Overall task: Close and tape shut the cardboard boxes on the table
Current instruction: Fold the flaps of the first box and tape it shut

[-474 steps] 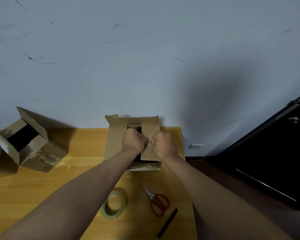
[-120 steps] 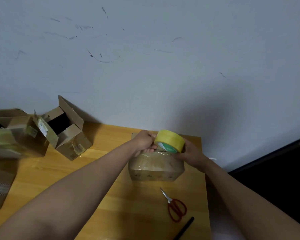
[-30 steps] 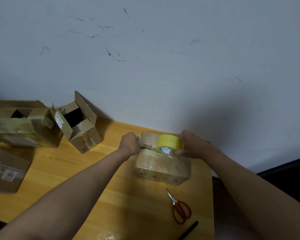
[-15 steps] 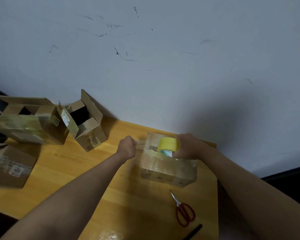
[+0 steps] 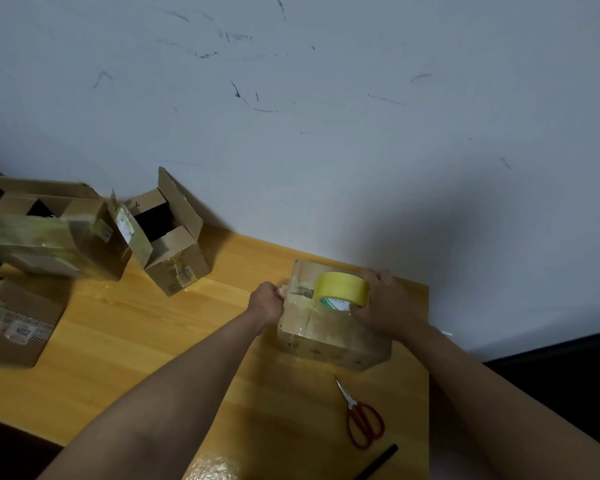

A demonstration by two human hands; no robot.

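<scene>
Crowding the wooden table [image 5: 146, 327] well to the left of the left hand [image 5: 266, 304] are three more cardboard boxes: a small open box [image 5: 174, 244] with its flaps up, standing against the wall [image 5: 326, 133]; a larger open box [image 5: 52, 233] just beyond it, tilted, with old tape over its side; and a labelled box [image 5: 14, 323] at the table's left edge, its top facing the camera. Below the right hand [image 5: 388, 306], toward the person, red-handled scissors [image 5: 362, 415] lie flat with the blades pointing up at the box being worked on, and a black pen [image 5: 378, 460] lies nearer still, close to the table's near right corner. A shiny clear-wrapped thing [image 5: 212, 467] shows at the bottom edge beside the left forearm; what it is cannot be told.

The closed box [image 5: 326, 327] sits between the two hands, near the table's far right corner. The left hand is clenched at the box's upper left edge, pinching what looks like the tape's free end against it. The right hand rests on the box's top at its right side, fingers curled round the yellow tape roll [image 5: 342, 287], which lies on the lid just left of that hand. Nothing stands between either hand and the box; the roll hides part of the lid's seam.
</scene>
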